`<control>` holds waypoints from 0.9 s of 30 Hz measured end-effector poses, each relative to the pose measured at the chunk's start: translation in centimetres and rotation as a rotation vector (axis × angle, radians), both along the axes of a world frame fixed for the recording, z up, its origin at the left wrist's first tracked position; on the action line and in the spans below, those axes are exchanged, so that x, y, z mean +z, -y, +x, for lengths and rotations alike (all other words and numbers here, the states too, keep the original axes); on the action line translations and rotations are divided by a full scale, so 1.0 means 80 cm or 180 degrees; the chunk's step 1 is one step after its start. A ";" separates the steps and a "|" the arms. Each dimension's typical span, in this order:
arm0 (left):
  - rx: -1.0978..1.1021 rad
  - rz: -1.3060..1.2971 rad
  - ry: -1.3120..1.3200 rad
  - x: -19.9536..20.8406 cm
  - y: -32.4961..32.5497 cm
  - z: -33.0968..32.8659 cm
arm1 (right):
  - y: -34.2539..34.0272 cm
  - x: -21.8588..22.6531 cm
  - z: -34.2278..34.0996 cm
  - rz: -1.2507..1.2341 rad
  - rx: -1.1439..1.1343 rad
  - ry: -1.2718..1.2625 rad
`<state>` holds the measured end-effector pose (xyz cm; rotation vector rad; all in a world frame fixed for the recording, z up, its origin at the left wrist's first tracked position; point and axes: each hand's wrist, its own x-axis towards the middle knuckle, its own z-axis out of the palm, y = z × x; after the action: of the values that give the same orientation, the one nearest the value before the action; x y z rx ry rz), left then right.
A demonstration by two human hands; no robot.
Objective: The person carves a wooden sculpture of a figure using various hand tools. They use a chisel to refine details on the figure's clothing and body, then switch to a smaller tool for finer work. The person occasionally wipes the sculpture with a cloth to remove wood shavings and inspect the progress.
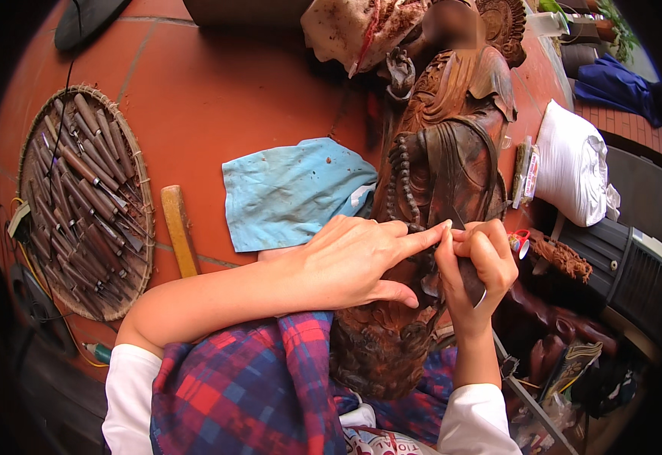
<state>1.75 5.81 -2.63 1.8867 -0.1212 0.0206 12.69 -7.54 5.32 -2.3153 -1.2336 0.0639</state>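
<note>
A dark brown carved wooden statue (445,144) lies across my lap, its head end pointing away from me. My left hand (353,262) rests flat on the carving, index finger stretched out to the spot being worked. My right hand (476,265) is closed around a thin carving tool (471,277) with a dark handle, its tip pressed against the wood by my left fingertip. A string of carved beads (400,178) runs down the figure just above my hands. A plaid cloth (255,387) covers my lap.
A round woven tray (143,163) at left holds several wooden-handled chisels. A wooden mallet handle (179,231) and a light blue cloth (293,189) lie on the red tiled floor. A white sack (570,163) and a dark crate (619,265) stand at right.
</note>
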 end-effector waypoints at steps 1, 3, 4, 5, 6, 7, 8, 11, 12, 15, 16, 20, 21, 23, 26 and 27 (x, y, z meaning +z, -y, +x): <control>-0.0118 -0.0087 -0.0093 -0.001 0.003 -0.004 | 0.009 -0.002 -0.001 -0.0040 0.0083 -0.0038; -0.0368 -0.0286 -0.0286 0.003 0.013 -0.015 | 0.034 0.000 -0.009 -0.0142 0.0234 -0.0117; -0.0506 -0.0248 -0.0383 0.005 0.009 -0.013 | 0.032 0.005 -0.008 -0.0288 0.0229 -0.0158; -0.0391 -0.0165 -0.0315 0.009 0.003 -0.009 | 0.025 0.009 -0.009 -0.0249 0.0144 -0.0083; -0.0277 -0.0082 -0.0248 0.013 -0.003 -0.003 | 0.011 0.009 -0.006 -0.0210 0.0059 -0.0007; -0.0148 0.0009 -0.0168 0.014 -0.008 0.001 | -0.001 0.007 -0.002 -0.0164 -0.0012 0.0083; 0.0042 0.0145 0.0059 0.002 -0.005 0.003 | -0.005 -0.001 0.002 -0.0008 -0.0060 0.0058; -0.0369 -0.0210 -0.0267 0.007 0.010 -0.011 | 0.033 0.000 -0.008 -0.0042 0.0137 -0.0080; -0.0581 -0.0188 -0.0427 0.009 0.009 -0.012 | 0.037 0.008 -0.013 -0.0226 0.0065 -0.0199; -0.0172 -0.0198 -0.0130 0.016 -0.003 -0.001 | 0.005 0.012 -0.005 -0.0170 -0.0106 -0.0185; -0.0041 0.0049 -0.0029 0.013 -0.010 0.006 | -0.004 0.002 0.004 0.0067 -0.0038 0.0008; -0.0663 -0.0096 -0.0392 0.010 0.008 -0.012 | 0.036 0.008 -0.014 -0.0179 0.0047 -0.0320; -0.0526 -0.0072 -0.0312 0.010 0.006 -0.009 | 0.031 0.011 -0.011 -0.0184 -0.0003 -0.0336; -0.0330 -0.0091 -0.0087 0.013 -0.002 0.000 | 0.014 0.015 -0.008 -0.0267 -0.0182 -0.0310; -0.0124 -0.0045 -0.0078 0.009 -0.008 0.003 | 0.012 -0.003 0.001 0.0033 0.0050 -0.0090; -0.0272 -0.0139 -0.0229 0.010 0.000 -0.004 | 0.025 -0.001 -0.005 -0.0024 0.0116 -0.0138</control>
<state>1.42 5.83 -1.85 1.8348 -0.1509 -0.1021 12.31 -9.57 5.25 -2.2861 -1.2561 0.1310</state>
